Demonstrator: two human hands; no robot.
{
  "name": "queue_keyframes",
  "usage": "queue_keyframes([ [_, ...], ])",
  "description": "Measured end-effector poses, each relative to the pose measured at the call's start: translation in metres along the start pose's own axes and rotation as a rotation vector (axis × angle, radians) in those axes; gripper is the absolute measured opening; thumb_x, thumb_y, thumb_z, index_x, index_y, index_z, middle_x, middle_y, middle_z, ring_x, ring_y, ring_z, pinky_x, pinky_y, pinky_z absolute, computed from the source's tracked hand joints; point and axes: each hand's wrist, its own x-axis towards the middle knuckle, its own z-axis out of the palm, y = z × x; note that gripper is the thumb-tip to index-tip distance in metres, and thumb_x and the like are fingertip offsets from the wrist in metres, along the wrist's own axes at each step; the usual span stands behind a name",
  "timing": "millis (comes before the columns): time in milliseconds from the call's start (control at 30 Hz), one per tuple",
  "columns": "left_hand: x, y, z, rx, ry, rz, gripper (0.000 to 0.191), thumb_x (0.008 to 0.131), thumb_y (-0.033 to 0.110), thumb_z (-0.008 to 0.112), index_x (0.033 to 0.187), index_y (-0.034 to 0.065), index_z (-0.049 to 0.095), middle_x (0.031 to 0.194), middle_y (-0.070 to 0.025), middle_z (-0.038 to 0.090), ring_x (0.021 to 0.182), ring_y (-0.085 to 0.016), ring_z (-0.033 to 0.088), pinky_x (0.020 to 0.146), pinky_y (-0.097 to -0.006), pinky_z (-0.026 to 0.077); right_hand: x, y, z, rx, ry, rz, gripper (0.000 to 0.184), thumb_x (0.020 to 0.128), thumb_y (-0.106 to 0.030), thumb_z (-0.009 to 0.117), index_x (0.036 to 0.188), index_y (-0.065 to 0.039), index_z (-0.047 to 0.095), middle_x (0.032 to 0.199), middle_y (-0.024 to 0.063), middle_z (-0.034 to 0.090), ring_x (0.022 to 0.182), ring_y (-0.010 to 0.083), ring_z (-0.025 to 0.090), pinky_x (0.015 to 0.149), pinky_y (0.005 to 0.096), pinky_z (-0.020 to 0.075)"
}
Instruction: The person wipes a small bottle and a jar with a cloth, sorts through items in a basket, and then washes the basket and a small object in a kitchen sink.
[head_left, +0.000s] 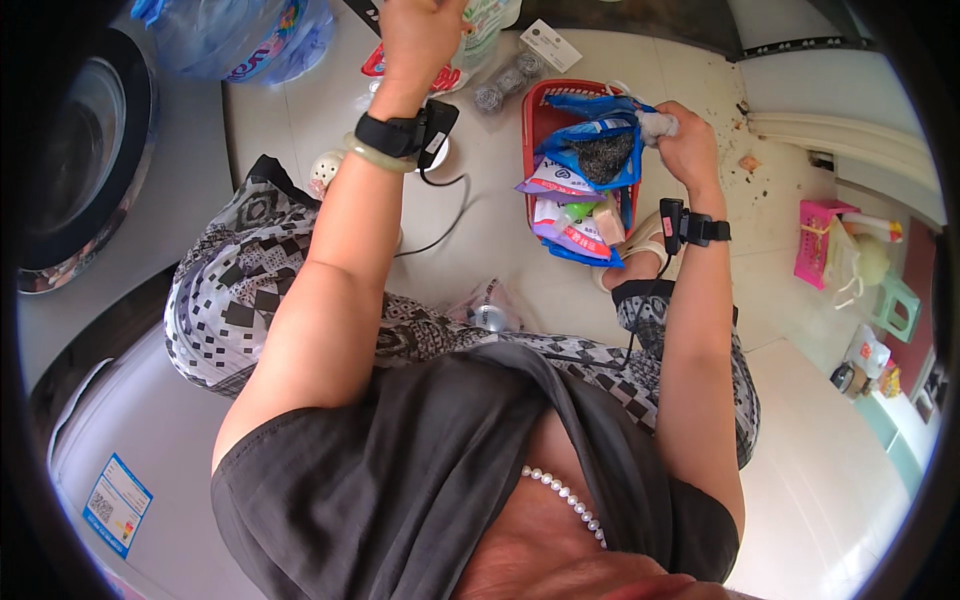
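Observation:
At the top, my left hand (424, 34) reaches beside a clear green-printed bag (486, 30); its fingers are partly cut off by the picture's edge, so its hold is unclear. My right hand (686, 139) pinches a grey fluffy wad (658, 128) at the upper right of a red plastic basket (528, 127). Blue packets (581, 137), purple-and-white packets (559, 178), a dark wire-like scouring pad (602, 157), a green-capped tube (576, 213) and a beige block (608, 223) fill the basket. Steel wool balls (511, 80) in clear packaging lie left of it.
A front-loading washing machine (142, 187) stands at left, near a large clear water bottle (247, 34). A clear packet (489, 311) lies between the legs. Cables hang from both wrists. Debris (748, 163), a pink basket (812, 244) and a green stool (896, 309) are at right.

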Motion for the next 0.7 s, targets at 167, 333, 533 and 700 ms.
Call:
queue_keyframes([
  [167, -0.007, -0.084, 0.019, -0.409, 0.049, -0.219, 0.024, 0.089, 0.018, 0.063, 0.098, -0.0039, 0.067, 0.078, -0.0067, 0.066, 0.062, -0.015, 0.065, 0.053, -0.0251, 0.053, 0.005, 0.012, -0.003, 0.074, 0.087, -0.006, 0.034, 0.069, -0.007, 0.065, 0.102, -0.012, 0.067, 0.092, 0.0175, 0.067, 0.087, 0.035, 0.065, 0.075, 0.0401, 0.0514],
  [333, 0.007, -0.072, 0.003, -0.075, -0.052, -0.395, 0.024, 0.083, 0.017, 0.068, 0.103, 0.004, 0.069, 0.086, -0.0118, 0.068, 0.076, -0.02, 0.067, 0.061, -0.0303, 0.055, 0.013, 0.014, 0.005, 0.005, 0.108, 0.02, 0.04, 0.068, -0.005, 0.064, 0.107, -0.011, 0.066, 0.095, 0.0179, 0.067, 0.089, 0.0344, 0.065, 0.077, 0.0389, 0.0516],
  [533, 0.001, -0.045, 0.0, 0.497, 0.15, 0.06, 0.019, 0.077, 0.004, 0.056, 0.093, 0.0042, 0.066, 0.092, -0.0184, 0.064, 0.091, -0.039, 0.059, 0.075, -0.0431, 0.047, 0.007, 0.01, 0.006, 0.062, 0.103, 0.112, 0.04, 0.068, -0.006, 0.062, 0.107, -0.012, 0.066, 0.095, 0.0172, 0.068, 0.09, 0.0344, 0.065, 0.078, 0.0389, 0.0514],
  [700, -0.002, -0.023, 0.013, 0.796, 0.058, 0.394, 0.034, 0.074, 0.005, 0.056, 0.106, 0.0101, 0.065, 0.12, -0.0149, 0.054, 0.116, -0.036, 0.045, 0.091, -0.0404, 0.04, 0.003, 0.0, 0.0, 0.057, 0.114, 0.039, 0.038, 0.068, -0.006, 0.062, 0.105, -0.013, 0.067, 0.094, 0.0169, 0.068, 0.088, 0.0346, 0.065, 0.077, 0.0385, 0.0513],
])
